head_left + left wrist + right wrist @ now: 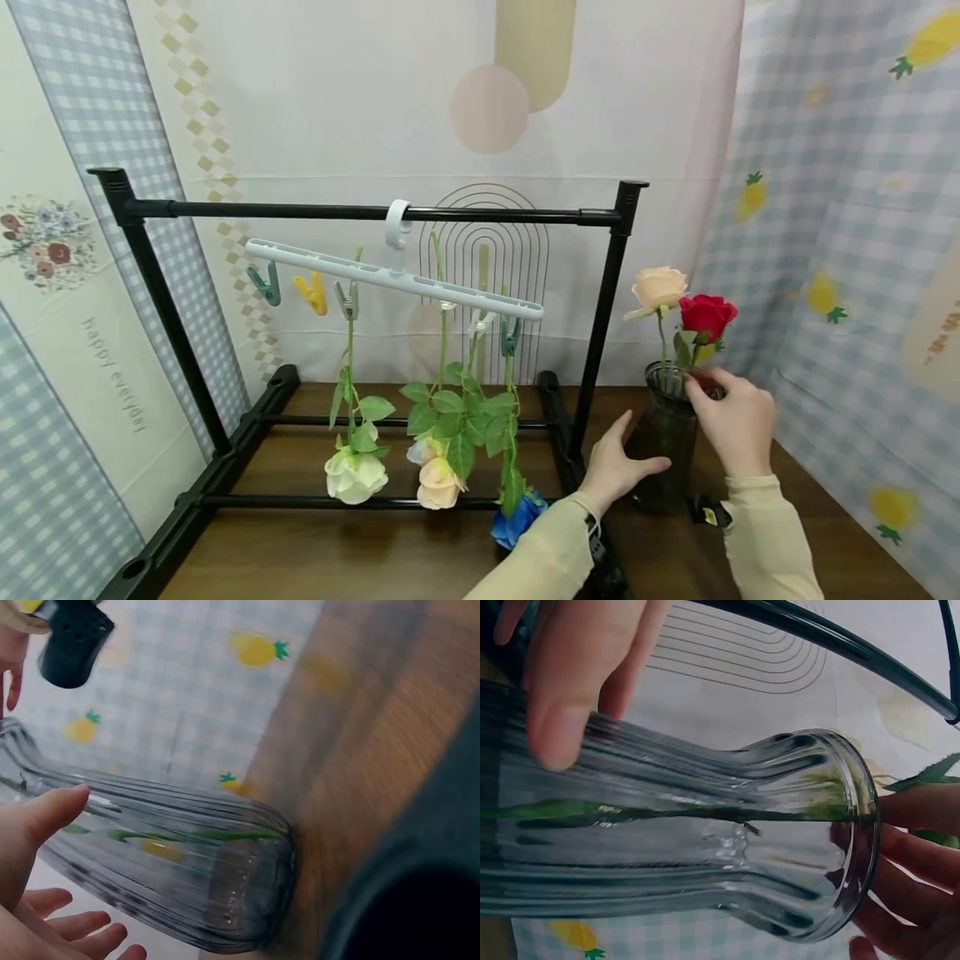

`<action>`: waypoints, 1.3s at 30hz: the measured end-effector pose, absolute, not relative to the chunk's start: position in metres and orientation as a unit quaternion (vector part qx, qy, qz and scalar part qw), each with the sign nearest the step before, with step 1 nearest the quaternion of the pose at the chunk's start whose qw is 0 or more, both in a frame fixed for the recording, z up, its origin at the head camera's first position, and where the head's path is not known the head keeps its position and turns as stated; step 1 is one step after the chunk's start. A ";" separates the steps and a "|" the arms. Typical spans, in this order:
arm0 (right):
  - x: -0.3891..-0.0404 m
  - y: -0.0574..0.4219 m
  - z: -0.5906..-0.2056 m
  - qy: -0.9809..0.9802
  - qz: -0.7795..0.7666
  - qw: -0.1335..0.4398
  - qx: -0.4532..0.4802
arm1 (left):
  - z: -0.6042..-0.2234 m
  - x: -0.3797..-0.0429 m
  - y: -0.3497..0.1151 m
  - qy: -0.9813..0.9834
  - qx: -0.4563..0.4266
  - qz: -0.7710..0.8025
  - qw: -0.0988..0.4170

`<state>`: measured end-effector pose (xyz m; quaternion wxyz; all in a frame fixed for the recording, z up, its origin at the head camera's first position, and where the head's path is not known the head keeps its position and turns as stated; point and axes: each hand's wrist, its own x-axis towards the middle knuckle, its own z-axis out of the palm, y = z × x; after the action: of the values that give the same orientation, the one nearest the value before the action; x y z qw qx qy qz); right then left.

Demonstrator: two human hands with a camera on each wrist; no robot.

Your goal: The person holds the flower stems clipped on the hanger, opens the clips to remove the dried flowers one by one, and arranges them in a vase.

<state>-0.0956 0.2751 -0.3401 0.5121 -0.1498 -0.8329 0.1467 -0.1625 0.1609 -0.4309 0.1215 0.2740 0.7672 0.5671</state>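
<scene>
A ribbed glass vase (660, 458) stands upright at the right, holding a cream rose (660, 288) and a red rose (707, 318). My right hand (738, 417) is at the vase mouth, pinching the red rose's stem right at the rim. The right wrist view shows a green stem (630, 813) running down inside the glass, with the fingertips (900, 810) around its upper end. On the vase's left side is my left hand (618, 467), thumb and fingers spread. In the left wrist view its thumb (60, 810) overlaps the glass.
Left of the vase stands a black rack (300, 210). From it hangs a tilted pale-blue clip hanger (390, 273) with a white rose (356, 477), peach rose (440, 483) and blue flower (517, 521) upside down. A yellow clip (311, 293) holds nothing. Patterned cloth (847, 275) borders the right side.
</scene>
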 end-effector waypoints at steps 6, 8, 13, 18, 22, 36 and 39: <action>-0.095 0.272 -0.348 -0.863 0.163 0.449 -0.167 | -0.432 -0.161 0.164 0.796 0.292 0.524 0.080; -0.094 0.272 -0.348 -0.871 0.170 0.427 -0.174 | -0.432 -0.160 0.165 0.808 0.290 0.509 0.066; -0.090 0.275 -0.344 -0.890 0.171 0.382 -0.182 | -0.429 -0.157 0.168 0.831 0.288 0.474 0.048; -0.086 0.275 -0.341 -0.895 0.175 0.369 -0.180 | -0.429 -0.155 0.168 0.833 0.291 0.468 0.047; -0.075 0.270 -0.334 -0.880 0.174 0.402 -0.186 | -0.431 -0.155 0.168 0.834 0.289 0.468 0.048; -0.055 0.226 -0.298 -0.807 0.191 0.547 -0.120 | -0.420 -0.150 0.160 0.856 0.293 0.419 0.075; -0.053 0.220 -0.291 -0.792 0.198 0.571 -0.089 | -0.406 -0.140 0.151 0.889 0.312 0.329 0.068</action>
<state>-0.0528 0.2200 -0.2909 0.5712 -0.0893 -0.7916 0.1980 -0.1401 0.1513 -0.4064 0.0677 0.3121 0.8886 0.3291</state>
